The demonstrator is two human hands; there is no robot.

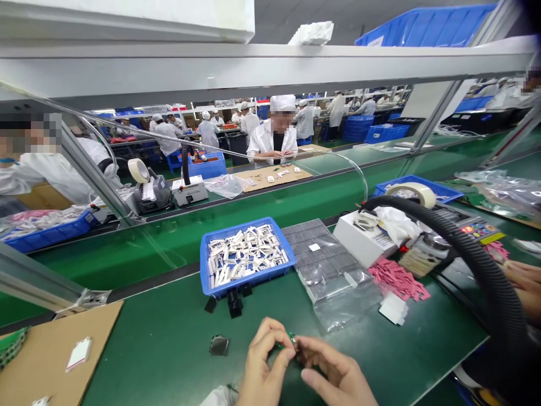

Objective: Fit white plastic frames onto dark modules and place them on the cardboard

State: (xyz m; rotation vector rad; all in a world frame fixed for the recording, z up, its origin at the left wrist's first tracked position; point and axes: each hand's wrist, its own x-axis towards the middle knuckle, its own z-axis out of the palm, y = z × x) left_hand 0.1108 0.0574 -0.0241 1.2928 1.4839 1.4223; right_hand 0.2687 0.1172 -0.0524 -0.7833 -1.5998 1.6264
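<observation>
My left hand (264, 361) and my right hand (333, 372) meet low in the view, their fingertips pinching a small green circuit board (291, 338). Most of the board is hidden by my fingers. A dark square piece (218, 345) lies on the green bench (169, 349) left of my hands. Beyond it stands a blue plastic tray (236, 227) heaped with white parts. Small black pieces (234, 303) sit against its front wall. To the right, a clear plastic bag (325, 265) holds flat dark-grey pieces.
Pink pieces (399, 280) and a white box (359, 239) lie to the right, below a black corrugated hose (477, 265). A co-worker's hands (524, 282) are at the right edge. A cardboard sheet (51, 361) lies at the left. A metal shelf crosses the view above.
</observation>
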